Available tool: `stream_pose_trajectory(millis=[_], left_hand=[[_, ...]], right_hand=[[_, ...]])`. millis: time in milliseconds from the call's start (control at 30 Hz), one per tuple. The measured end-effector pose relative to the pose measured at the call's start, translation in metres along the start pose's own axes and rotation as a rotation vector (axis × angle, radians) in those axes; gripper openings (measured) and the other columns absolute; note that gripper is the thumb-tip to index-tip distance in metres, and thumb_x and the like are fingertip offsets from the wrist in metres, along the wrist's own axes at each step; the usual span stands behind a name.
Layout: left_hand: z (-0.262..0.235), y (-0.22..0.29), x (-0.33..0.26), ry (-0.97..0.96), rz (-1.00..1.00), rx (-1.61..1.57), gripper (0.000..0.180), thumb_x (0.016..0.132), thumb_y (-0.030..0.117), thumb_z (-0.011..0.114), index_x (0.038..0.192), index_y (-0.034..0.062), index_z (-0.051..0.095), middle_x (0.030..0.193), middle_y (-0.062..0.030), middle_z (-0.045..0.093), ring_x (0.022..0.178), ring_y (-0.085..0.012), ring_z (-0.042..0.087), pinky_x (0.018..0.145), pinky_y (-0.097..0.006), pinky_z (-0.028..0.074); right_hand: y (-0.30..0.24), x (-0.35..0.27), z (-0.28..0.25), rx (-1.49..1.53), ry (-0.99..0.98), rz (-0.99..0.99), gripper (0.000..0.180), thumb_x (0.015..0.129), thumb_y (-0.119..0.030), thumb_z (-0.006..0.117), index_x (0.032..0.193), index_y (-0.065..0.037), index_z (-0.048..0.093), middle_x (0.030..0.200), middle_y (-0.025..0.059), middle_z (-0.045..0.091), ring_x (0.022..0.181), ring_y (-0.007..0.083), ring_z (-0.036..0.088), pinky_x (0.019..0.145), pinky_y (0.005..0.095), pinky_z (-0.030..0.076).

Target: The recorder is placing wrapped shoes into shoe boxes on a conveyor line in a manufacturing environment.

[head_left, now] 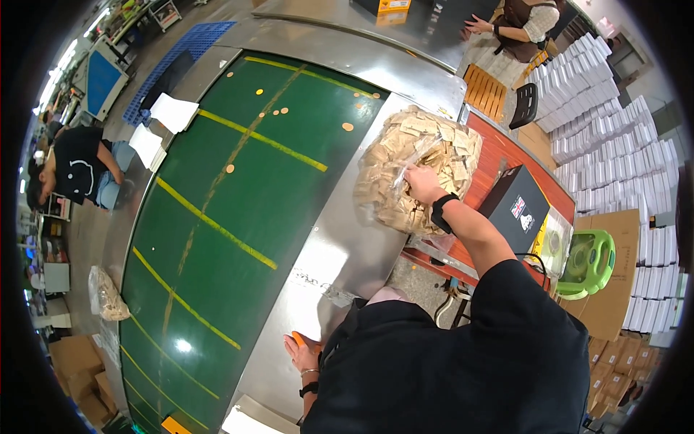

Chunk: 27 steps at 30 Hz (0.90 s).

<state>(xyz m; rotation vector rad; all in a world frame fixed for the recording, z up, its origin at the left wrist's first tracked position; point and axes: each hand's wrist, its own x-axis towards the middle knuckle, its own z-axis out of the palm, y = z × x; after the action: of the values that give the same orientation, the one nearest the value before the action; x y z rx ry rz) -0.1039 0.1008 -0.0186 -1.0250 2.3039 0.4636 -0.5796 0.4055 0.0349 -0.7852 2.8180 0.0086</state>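
A clear plastic bag (376, 163) stuffed with small brown paper packets (455, 148) lies where the metal ledge meets a red-brown table. My right hand (423, 183) reaches into its opening among the packets. Its fingers are bent and partly hidden, so what they grip cannot be made out. Lower down, my left hand (302, 354) is over the metal ledge (332, 249) close to my body, with fingers stretched out. A small orange object (297, 338) shows beside those fingers; whether they touch it is unclear.
Left of the ledge runs a green conveyor belt (238, 195) with yellow stripes and scattered orange-brown dots. A black box (515, 202) and a green plastic case (587, 264) sit right of the bag. White stacks (578, 79) rise behind. Other people are at far left and top right.
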Motion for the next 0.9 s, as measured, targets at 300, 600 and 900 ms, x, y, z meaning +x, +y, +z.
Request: stream_pose_trajectory(millis=[300,600,900], left_hand=[[0.014,-0.011,0.003,0.010,-0.008,0.018,0.071,0.079,0.022,0.068,0.140,0.0031,0.036,0.156,-0.0145,0.005,0.142,-0.0347,0.015,0.097,-0.050,0.043],[0.012,-0.009,0.005,0.017,-0.023,0.042,0.064,0.084,0.020,0.063,0.140,0.0052,0.036,0.156,-0.0122,0.004,0.141,-0.0339,0.015,0.095,-0.051,0.043],[0.021,-0.020,0.011,0.027,0.009,0.029,0.063,0.083,0.017,0.062,0.140,0.0041,0.037,0.156,-0.0131,0.005,0.141,-0.0346,0.015,0.096,-0.050,0.044]], right_hand=[[0.014,-0.031,-0.009,0.070,0.031,-0.242,0.024,0.059,-0.006,0.063,0.082,-0.014,0.064,0.084,0.0059,0.066,0.084,0.0289,0.064,0.071,0.0414,0.048],[0.005,-0.054,-0.033,0.064,-0.059,-0.258,0.031,0.058,-0.009,0.064,0.088,-0.016,0.065,0.091,-0.0027,0.065,0.106,0.0252,0.055,0.094,0.0419,0.036],[0.018,-0.045,-0.040,0.552,0.222,0.093,0.024,0.069,-0.013,0.061,0.091,-0.012,0.068,0.087,0.0152,0.066,0.083,0.0340,0.061,0.079,0.0401,0.047]])
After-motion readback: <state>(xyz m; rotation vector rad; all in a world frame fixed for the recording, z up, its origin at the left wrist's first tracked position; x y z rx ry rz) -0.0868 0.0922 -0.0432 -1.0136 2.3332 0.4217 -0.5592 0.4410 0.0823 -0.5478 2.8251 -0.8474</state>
